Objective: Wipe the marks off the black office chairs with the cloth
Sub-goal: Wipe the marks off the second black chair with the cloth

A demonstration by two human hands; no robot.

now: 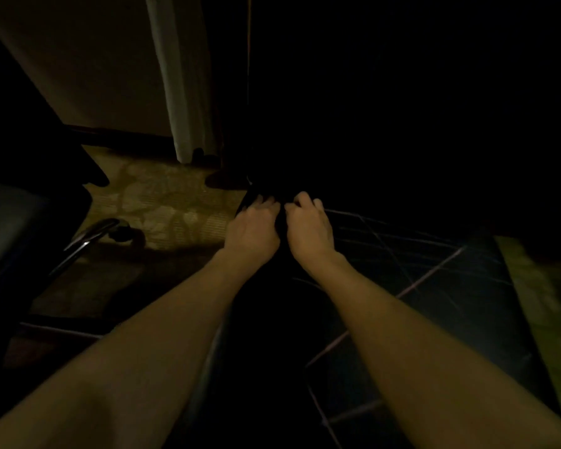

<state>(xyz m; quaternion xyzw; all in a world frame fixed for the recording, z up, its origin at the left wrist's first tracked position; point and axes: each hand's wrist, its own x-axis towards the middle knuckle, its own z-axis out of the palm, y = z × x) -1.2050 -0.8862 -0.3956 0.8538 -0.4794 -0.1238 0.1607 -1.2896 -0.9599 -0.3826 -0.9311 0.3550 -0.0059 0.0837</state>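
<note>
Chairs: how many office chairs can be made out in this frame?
1 for certain: a black chair at the left edge, chrome base leg showing. The hands touch something dark ahead, possibly another; darkness may hide more.

The chair base leg [88, 238] at the left looked like polished metal, glossy with bright glints. The carpet [162, 202] appeared matt and woven, with a faint pattern, and the pale curtain [182, 92] hung as soft, dull cloth.

Both arms stretched fwd, left hand [252, 227] & right hand [309, 225] close together, fingers curled, prob. gripping sth dark.
</note>
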